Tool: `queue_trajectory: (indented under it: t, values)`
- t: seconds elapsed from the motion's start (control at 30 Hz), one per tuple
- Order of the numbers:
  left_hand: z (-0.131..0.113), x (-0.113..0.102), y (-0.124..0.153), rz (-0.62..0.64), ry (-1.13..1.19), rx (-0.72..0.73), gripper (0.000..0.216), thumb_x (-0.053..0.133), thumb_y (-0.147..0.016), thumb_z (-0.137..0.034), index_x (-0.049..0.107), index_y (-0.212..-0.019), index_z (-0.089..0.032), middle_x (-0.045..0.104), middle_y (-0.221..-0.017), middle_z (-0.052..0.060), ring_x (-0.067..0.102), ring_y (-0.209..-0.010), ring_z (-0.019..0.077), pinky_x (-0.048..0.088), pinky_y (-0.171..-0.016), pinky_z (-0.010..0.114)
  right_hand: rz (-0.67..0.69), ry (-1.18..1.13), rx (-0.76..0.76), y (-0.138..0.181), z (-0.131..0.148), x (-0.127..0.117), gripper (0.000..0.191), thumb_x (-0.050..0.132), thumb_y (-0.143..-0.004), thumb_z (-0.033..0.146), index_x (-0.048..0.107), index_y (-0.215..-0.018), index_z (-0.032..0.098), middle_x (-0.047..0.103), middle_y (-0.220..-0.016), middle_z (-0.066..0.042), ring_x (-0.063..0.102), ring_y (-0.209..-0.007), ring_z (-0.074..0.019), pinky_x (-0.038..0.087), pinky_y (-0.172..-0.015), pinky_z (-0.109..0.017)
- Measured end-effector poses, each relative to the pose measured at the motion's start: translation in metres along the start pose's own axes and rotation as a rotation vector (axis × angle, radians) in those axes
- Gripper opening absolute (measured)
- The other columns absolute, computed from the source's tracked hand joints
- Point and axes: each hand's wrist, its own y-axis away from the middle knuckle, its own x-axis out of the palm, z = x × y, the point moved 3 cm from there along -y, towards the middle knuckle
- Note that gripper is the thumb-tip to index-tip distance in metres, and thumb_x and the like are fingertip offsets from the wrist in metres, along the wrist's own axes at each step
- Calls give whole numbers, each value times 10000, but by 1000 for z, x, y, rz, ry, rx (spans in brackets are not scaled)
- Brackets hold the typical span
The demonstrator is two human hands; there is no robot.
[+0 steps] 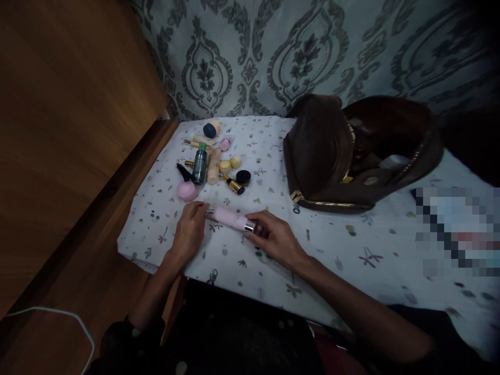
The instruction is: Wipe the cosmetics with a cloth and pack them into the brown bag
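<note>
A pale pink cosmetic tube [230, 218] with a silver cap lies crosswise between my two hands, low over the printed cloth. My left hand [190, 229] pinches its flat, crimped end. At the other end, the fingers of my right hand [275, 237] close around the silver cap. Just beyond my left hand sits a pink makeup sponge [187, 191]. Behind the tube are a gold and black small bottle [233, 184], a round black compact [243, 177], a dark bottle with a green cap [200, 164] and a beige tube [213, 166].
A brown handbag [324, 156] with gold zips stands unzipped at the right, several items inside. Farther back lie a navy-capped jar [211, 129] and yellow pots [225, 166]. A patterned curtain [250, 57] borders the back, a wooden panel [74, 104] the left. A blurred-out patch covers the right.
</note>
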Motion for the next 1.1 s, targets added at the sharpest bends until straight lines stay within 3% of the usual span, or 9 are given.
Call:
queue_trajectory:
  t: [0.1, 0.2, 0.33, 0.47, 0.53, 0.73, 0.9, 1.0, 1.1]
  values:
    - [11, -5, -2, 37, 26, -71, 298, 470, -942, -94, 623, -1194, -138, 620, -1129, 119, 605, -1066, 240, 546, -931, 435, -12, -4, -4, 0, 0, 0, 296, 671, -833, 282, 668, -1116, 194, 653, -904, -51, 589, -694, -158, 482, -582, -278]
    - [4, -12, -6, -48, 47, -51, 308, 482, -941, -106, 618, -1213, -157, 610, -1150, 112, 600, -1085, 239, 545, -939, 434, -27, -17, 21, 0, 1, 0, 305, 663, -841, 314, 674, -1122, 195, 668, -883, -49, 589, -679, -154, 480, -570, -273]
    - [-37, -16, -7, -160, 116, 69, 350, 481, -943, -80, 588, -1259, -184, 607, -1158, 111, 607, -1081, 210, 566, -904, 378, -33, -66, 84, -1, 2, 0, 304, 646, -836, 351, 685, -1087, 185, 675, -800, -31, 579, -635, -147, 470, -555, -266]
    - [-87, -8, 0, -133, 185, 326, 434, 444, -948, -45, 508, -1360, -167, 623, -1164, 136, 591, -1139, 229, 576, -914, 392, -14, -105, 78, -1, 4, -1, 301, 589, -763, 199, 687, -1048, 188, 704, -831, -26, 604, -672, -150, 482, -599, -264]
    - [-96, -2, 2, -87, 178, 369, 435, 419, -958, -44, 489, -1375, -148, 632, -1173, 146, 575, -1178, 245, 566, -947, 424, -11, -115, 66, 0, 5, -2, 344, 569, -716, 158, 686, -1038, 189, 713, -852, -23, 611, -681, -149, 487, -613, -263]
    - [-48, 0, -6, -152, 62, 208, 351, 418, -974, -77, 554, -1281, -181, 620, -1131, 123, 597, -1084, 221, 581, -871, 401, -5, -161, 164, 0, 5, 0, 324, 624, -820, 415, 674, -1026, 169, 625, -653, 7, 539, -549, -126, 440, -515, -254]
    - [-6, -8, -14, -187, 27, 91, 316, 479, -958, -106, 590, -1244, -185, 603, -1159, 119, 595, -1087, 228, 563, -887, 416, 9, -193, 188, 0, 5, 1, 341, 618, -833, 432, 652, -1043, 165, 614, -634, 10, 557, -537, -131, 435, -501, -264]
    - [-8, -15, -17, -228, 80, 42, 310, 492, -953, -104, 610, -1227, -188, 606, -1152, 110, 598, -1093, 222, 554, -904, 409, 4, -247, 212, 0, 6, -1, 335, 623, -832, 441, 638, -1030, 171, 614, -623, 16, 600, -547, -144, 461, -516, -270]
    - [-32, -18, -14, -249, 192, 46, 351, 506, -938, -71, 605, -1246, -207, 605, -1153, 99, 606, -1094, 202, 557, -912, 385, 23, -308, 245, 0, 7, -2, 346, 612, -842, 465, 631, -996, 156, 625, -601, 3, 578, -507, -131, 434, -484, -253]
